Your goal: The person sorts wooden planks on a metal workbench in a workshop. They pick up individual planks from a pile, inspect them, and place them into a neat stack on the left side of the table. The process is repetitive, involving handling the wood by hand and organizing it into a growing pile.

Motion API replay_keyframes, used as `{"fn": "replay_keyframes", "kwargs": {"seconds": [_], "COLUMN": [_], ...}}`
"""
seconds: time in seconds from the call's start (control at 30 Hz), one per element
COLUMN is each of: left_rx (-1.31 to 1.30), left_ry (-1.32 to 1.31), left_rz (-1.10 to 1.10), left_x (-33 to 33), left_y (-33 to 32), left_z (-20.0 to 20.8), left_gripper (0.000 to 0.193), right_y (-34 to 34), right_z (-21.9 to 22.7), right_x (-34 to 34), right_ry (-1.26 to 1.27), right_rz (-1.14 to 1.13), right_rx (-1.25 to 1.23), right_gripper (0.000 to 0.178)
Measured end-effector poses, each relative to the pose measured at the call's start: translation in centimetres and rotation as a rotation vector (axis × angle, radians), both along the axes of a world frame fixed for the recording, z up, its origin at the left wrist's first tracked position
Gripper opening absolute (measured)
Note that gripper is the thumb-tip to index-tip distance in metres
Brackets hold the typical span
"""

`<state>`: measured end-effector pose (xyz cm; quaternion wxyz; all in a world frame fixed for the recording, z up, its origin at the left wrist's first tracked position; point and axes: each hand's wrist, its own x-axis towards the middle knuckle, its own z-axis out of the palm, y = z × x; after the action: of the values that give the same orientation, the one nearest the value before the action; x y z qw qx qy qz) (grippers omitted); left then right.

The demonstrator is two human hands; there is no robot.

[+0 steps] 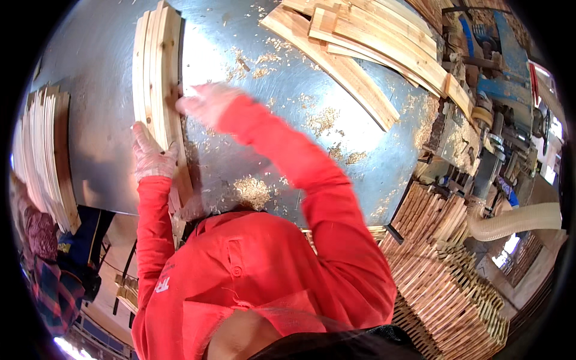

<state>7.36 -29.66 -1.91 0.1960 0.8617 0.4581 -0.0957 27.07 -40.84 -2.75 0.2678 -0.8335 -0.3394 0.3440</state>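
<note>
A bundle of narrow pale wooden boards point(157, 72) lies on the metal table, standing side by side and running away from me. My left hand point(155, 155), in a thin whitish glove, grips the near part of the bundle. Its fingers lie along the left side and its thumb points to the right across the boards. My right hand point(208, 106), also gloved, is beside the bundle's right edge, close to the outer board. Motion blurs its fingers, so I cannot see whether it touches the wood.
Wood shavings point(252, 191) litter the metal table point(240, 24). More boards point(372, 36) lie loosely at the far right, near machinery point(495, 138) with a ribbed hose point(516, 222). Stacked slats point(450, 282) stand at the lower right. Another person point(45, 270) is by a board stack point(45, 150) at left.
</note>
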Motion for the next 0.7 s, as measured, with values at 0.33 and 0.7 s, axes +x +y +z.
{"fn": "replay_keyframes", "kwargs": {"seconds": [0.33,0.7], "left_rx": [0.088,-0.018], "left_ry": [-0.198,0.081], "left_rz": [-0.129,-0.010], "left_x": [-3.2,-0.5], "left_y": [3.3,2.5], "left_z": [-2.6,1.7], "left_gripper": [0.109,0.108], "right_y": [-23.8,-3.2], "right_z": [4.6,1.4], "right_x": [28.1,12.0], "right_ry": [-0.742,0.236], "right_rz": [0.117,-0.340], "right_rx": [-0.895,-0.195], "right_gripper": [0.129,0.067]}}
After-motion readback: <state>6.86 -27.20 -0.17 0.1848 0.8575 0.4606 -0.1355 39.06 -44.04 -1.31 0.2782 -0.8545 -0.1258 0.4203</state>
